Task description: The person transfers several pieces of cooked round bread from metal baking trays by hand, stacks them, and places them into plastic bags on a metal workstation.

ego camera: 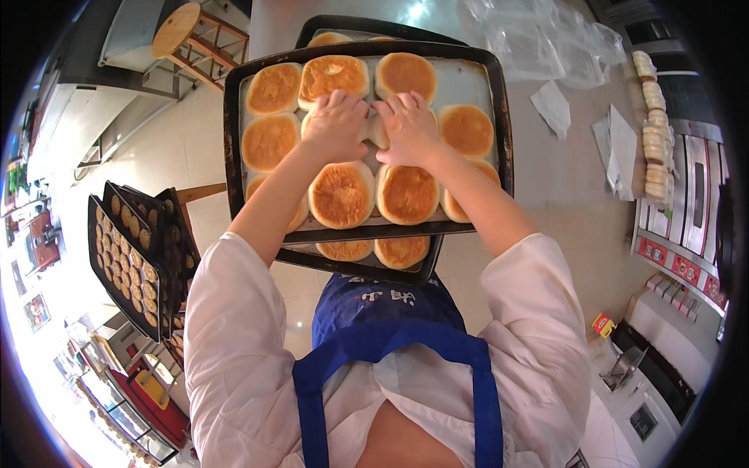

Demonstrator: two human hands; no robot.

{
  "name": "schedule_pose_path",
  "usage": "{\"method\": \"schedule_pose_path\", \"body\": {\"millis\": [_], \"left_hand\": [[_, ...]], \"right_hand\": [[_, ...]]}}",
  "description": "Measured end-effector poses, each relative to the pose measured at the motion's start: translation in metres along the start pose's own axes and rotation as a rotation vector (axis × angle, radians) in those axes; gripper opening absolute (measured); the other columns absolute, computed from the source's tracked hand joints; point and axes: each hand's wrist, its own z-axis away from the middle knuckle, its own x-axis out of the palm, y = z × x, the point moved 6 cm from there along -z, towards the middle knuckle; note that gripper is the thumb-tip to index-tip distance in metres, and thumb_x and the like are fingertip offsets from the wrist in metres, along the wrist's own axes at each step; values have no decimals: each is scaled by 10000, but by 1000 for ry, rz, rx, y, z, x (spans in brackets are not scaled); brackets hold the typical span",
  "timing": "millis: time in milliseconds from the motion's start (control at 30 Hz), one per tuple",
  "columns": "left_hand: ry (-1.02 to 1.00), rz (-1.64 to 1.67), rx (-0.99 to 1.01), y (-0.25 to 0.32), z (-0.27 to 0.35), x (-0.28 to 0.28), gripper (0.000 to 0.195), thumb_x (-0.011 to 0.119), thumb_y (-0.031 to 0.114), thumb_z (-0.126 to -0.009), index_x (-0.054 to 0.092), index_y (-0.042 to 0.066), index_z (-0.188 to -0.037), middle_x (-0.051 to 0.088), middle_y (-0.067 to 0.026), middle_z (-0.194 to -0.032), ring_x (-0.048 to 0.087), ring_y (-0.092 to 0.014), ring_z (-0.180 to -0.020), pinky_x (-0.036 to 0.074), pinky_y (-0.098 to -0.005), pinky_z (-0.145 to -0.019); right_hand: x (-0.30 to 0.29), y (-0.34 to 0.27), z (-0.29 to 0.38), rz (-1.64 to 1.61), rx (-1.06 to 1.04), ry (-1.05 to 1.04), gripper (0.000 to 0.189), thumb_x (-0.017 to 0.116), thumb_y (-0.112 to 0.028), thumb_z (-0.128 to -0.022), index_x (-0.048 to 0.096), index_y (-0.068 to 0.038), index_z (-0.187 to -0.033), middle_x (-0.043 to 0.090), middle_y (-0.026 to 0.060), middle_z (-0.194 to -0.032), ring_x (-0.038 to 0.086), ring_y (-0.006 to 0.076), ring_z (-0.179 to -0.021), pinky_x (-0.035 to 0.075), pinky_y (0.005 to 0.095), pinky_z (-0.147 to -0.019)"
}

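My left hand [338, 127] curls over a flat round bun in the middle row of a dark-rimmed baking tray [504, 128], fingers at its far edge, thumb at its near side. Beside it, my right hand [408, 130] grips the neighbouring bun [379, 132], whose pale side shows between the hands. My fingers cover most of both buns. Around them lie several browned buns, among them one beyond my left hand [333, 81], one beyond my right [406, 76] and one nearer me [342, 195]. My forearms partly hide the near-row buns at either side.
Another tray with buns [351, 271] juts out beneath. Clear plastic bags [526, 41] and paper pieces [552, 109] lie on the metal table [526, 169]. Stacked buns [654, 140] stand by the ovens at right. Left are a wooden stool [178, 29] and trays of small pastries [124, 266].
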Motion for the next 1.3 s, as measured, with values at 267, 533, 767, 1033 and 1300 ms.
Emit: {"method": "schedule_pose_path", "body": {"millis": [267,533,767,1033,1300], "left_hand": [[184,124,-88,40,56,-14,810,768,434,-779,468,119,-1462,332,-153,-1513,301,-371,-1407,264,-553,-1176],[-144,160,-100,163,29,48,948,781,546,-713,394,181,-1498,149,-220,-1614,36,-560,-1474,245,-764,-1081],[-324,119,-168,157,22,49,896,793,485,-695,422,135,-1432,19,-193,-1662,-61,-546,-1491,250,-785,-1039],[275,802,63,84,51,7,693,749,297,-627,470,95,-1229,122,-266,-1561,134,-501,-1459,290,-565,-1149],[615,2526,-373,-4,145,28,707,435,434,-862,399,92,-1479,473,-171,-1466,447,-365,-1363,355,-498,-1153]], "right_hand": [[-36,25,65,-343,135,113,854,829,-412,-734,465,-126,-1452,293,208,-1561,279,410,-1453,300,516,-1172],[2,40,163,-99,353,-218,936,906,-290,-600,484,-207,-1431,212,215,-1587,216,469,-1465,275,673,-1120],[0,53,167,-164,322,-97,874,886,-293,-537,522,-243,-1331,167,206,-1598,196,482,-1465,275,717,-1080],[-23,24,138,-867,139,63,797,765,-348,-722,421,-102,-1398,199,253,-1529,62,447,-1504,166,544,-1200],[-45,-144,42,-802,198,150,805,751,-481,-835,378,-106,-1442,166,393,-1495,205,558,-1403,254,589,-1148]]}}
